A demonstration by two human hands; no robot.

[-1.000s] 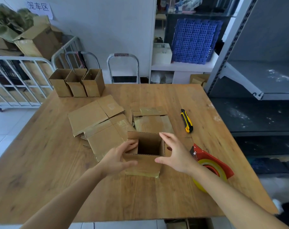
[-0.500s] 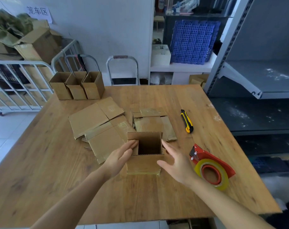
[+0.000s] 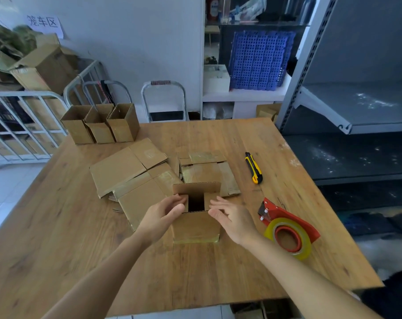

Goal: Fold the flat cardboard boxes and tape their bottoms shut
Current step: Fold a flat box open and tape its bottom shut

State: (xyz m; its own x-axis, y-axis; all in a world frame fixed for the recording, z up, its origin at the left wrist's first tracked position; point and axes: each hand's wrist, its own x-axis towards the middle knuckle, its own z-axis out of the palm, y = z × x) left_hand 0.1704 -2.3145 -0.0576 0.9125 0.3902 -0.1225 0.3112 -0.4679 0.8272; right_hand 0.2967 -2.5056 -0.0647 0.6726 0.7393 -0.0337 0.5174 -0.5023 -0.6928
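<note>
An upright cardboard box point(image 3: 195, 226) stands on the wooden table point(image 3: 57, 238) in front of me, its top open and a dark gap showing between two side flaps. My left hand point(image 3: 165, 212) presses the left flap inward, thumb against the front wall. The fingers of my right hand point(image 3: 232, 217) push the right flap inward. Yellowed tape runs along the box's bottom edge. Flat cardboard boxes point(image 3: 131, 173) lie just behind it. The red tape dispenser point(image 3: 287, 231) with a yellowish roll lies to the right of my right hand.
Three folded open boxes point(image 3: 98, 127) stand in a row at the table's far left. A yellow and black utility knife point(image 3: 253, 167) lies right of the flat boxes. Grey metal shelving point(image 3: 347, 107) borders the table's right side; white cage rails point(image 3: 18, 125) stand at left.
Both hands have moved from the box's sides up to its top, and the two side flaps now tip inward over the opening. The view has shifted slightly.
</note>
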